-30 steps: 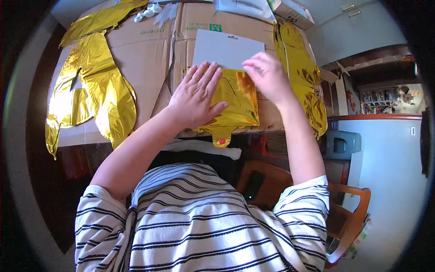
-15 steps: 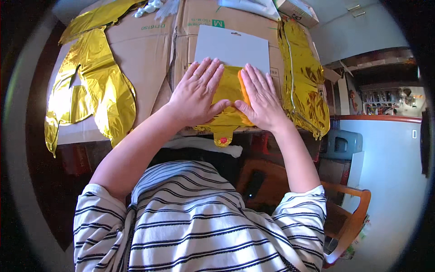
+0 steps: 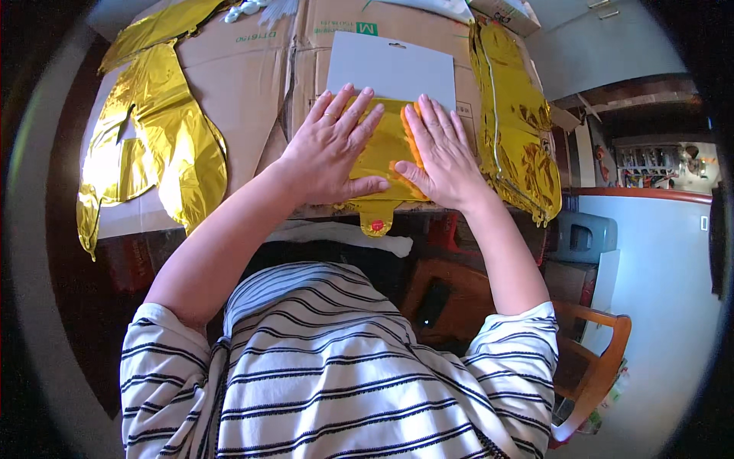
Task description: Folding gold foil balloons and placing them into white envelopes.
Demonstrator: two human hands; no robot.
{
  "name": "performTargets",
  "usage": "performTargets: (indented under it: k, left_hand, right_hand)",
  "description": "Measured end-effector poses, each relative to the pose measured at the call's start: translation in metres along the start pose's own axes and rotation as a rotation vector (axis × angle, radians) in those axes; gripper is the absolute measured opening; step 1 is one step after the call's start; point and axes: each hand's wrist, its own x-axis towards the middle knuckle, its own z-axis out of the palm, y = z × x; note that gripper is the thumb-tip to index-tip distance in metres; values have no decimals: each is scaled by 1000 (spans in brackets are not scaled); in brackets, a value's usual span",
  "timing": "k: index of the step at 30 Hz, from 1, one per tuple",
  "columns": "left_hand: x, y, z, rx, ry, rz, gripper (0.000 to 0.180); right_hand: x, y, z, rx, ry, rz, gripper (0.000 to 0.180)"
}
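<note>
A folded gold foil balloon [image 3: 376, 153] lies flat over the lower part of a pale grey card [image 3: 391, 67]. Its tab with a red mark [image 3: 377, 225] hangs at the table's near edge. My left hand [image 3: 325, 153] rests flat on the foil's left side, fingers spread. On the right side, my right hand [image 3: 443, 157] lies palm down with straight fingers over an orange cloth [image 3: 413, 141]. Most of that cloth is hidden under the hand; its edge shows beside the fingers and thumb.
Cardboard [image 3: 237, 84] covers the table. Unfolded gold foil balloons [image 3: 180, 145] lie at the left, with a stack of gold foil [image 3: 508, 122] at the right. White packaging [image 3: 432, 8] sits at the far edge. A wooden chair [image 3: 604, 367] stands at the near right.
My left hand's fingers have spread wider on the foil. My right hand has shifted slightly, and more of the orange cloth shows beside its thumb. The view has shifted a little.
</note>
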Motion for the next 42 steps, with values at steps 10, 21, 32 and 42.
performTargets:
  k: [10,21,32,42]
  left_hand:
    - [-1,3,-5,72,-58,-14,105]
    - [9,-17,-21,-351,-30,-132,89]
    - [56,-75,-24,-157,-1,-60,69]
    - [-18,19,-20,-58,142,-209,92]
  right_hand:
    - [0,0,2,-20,15,3,90]
    - [0,-2,-2,-10,-27,32,90]
    - [1,2,-16,229,11,44,87]
    - [30,60,-16,266,255,244,55]
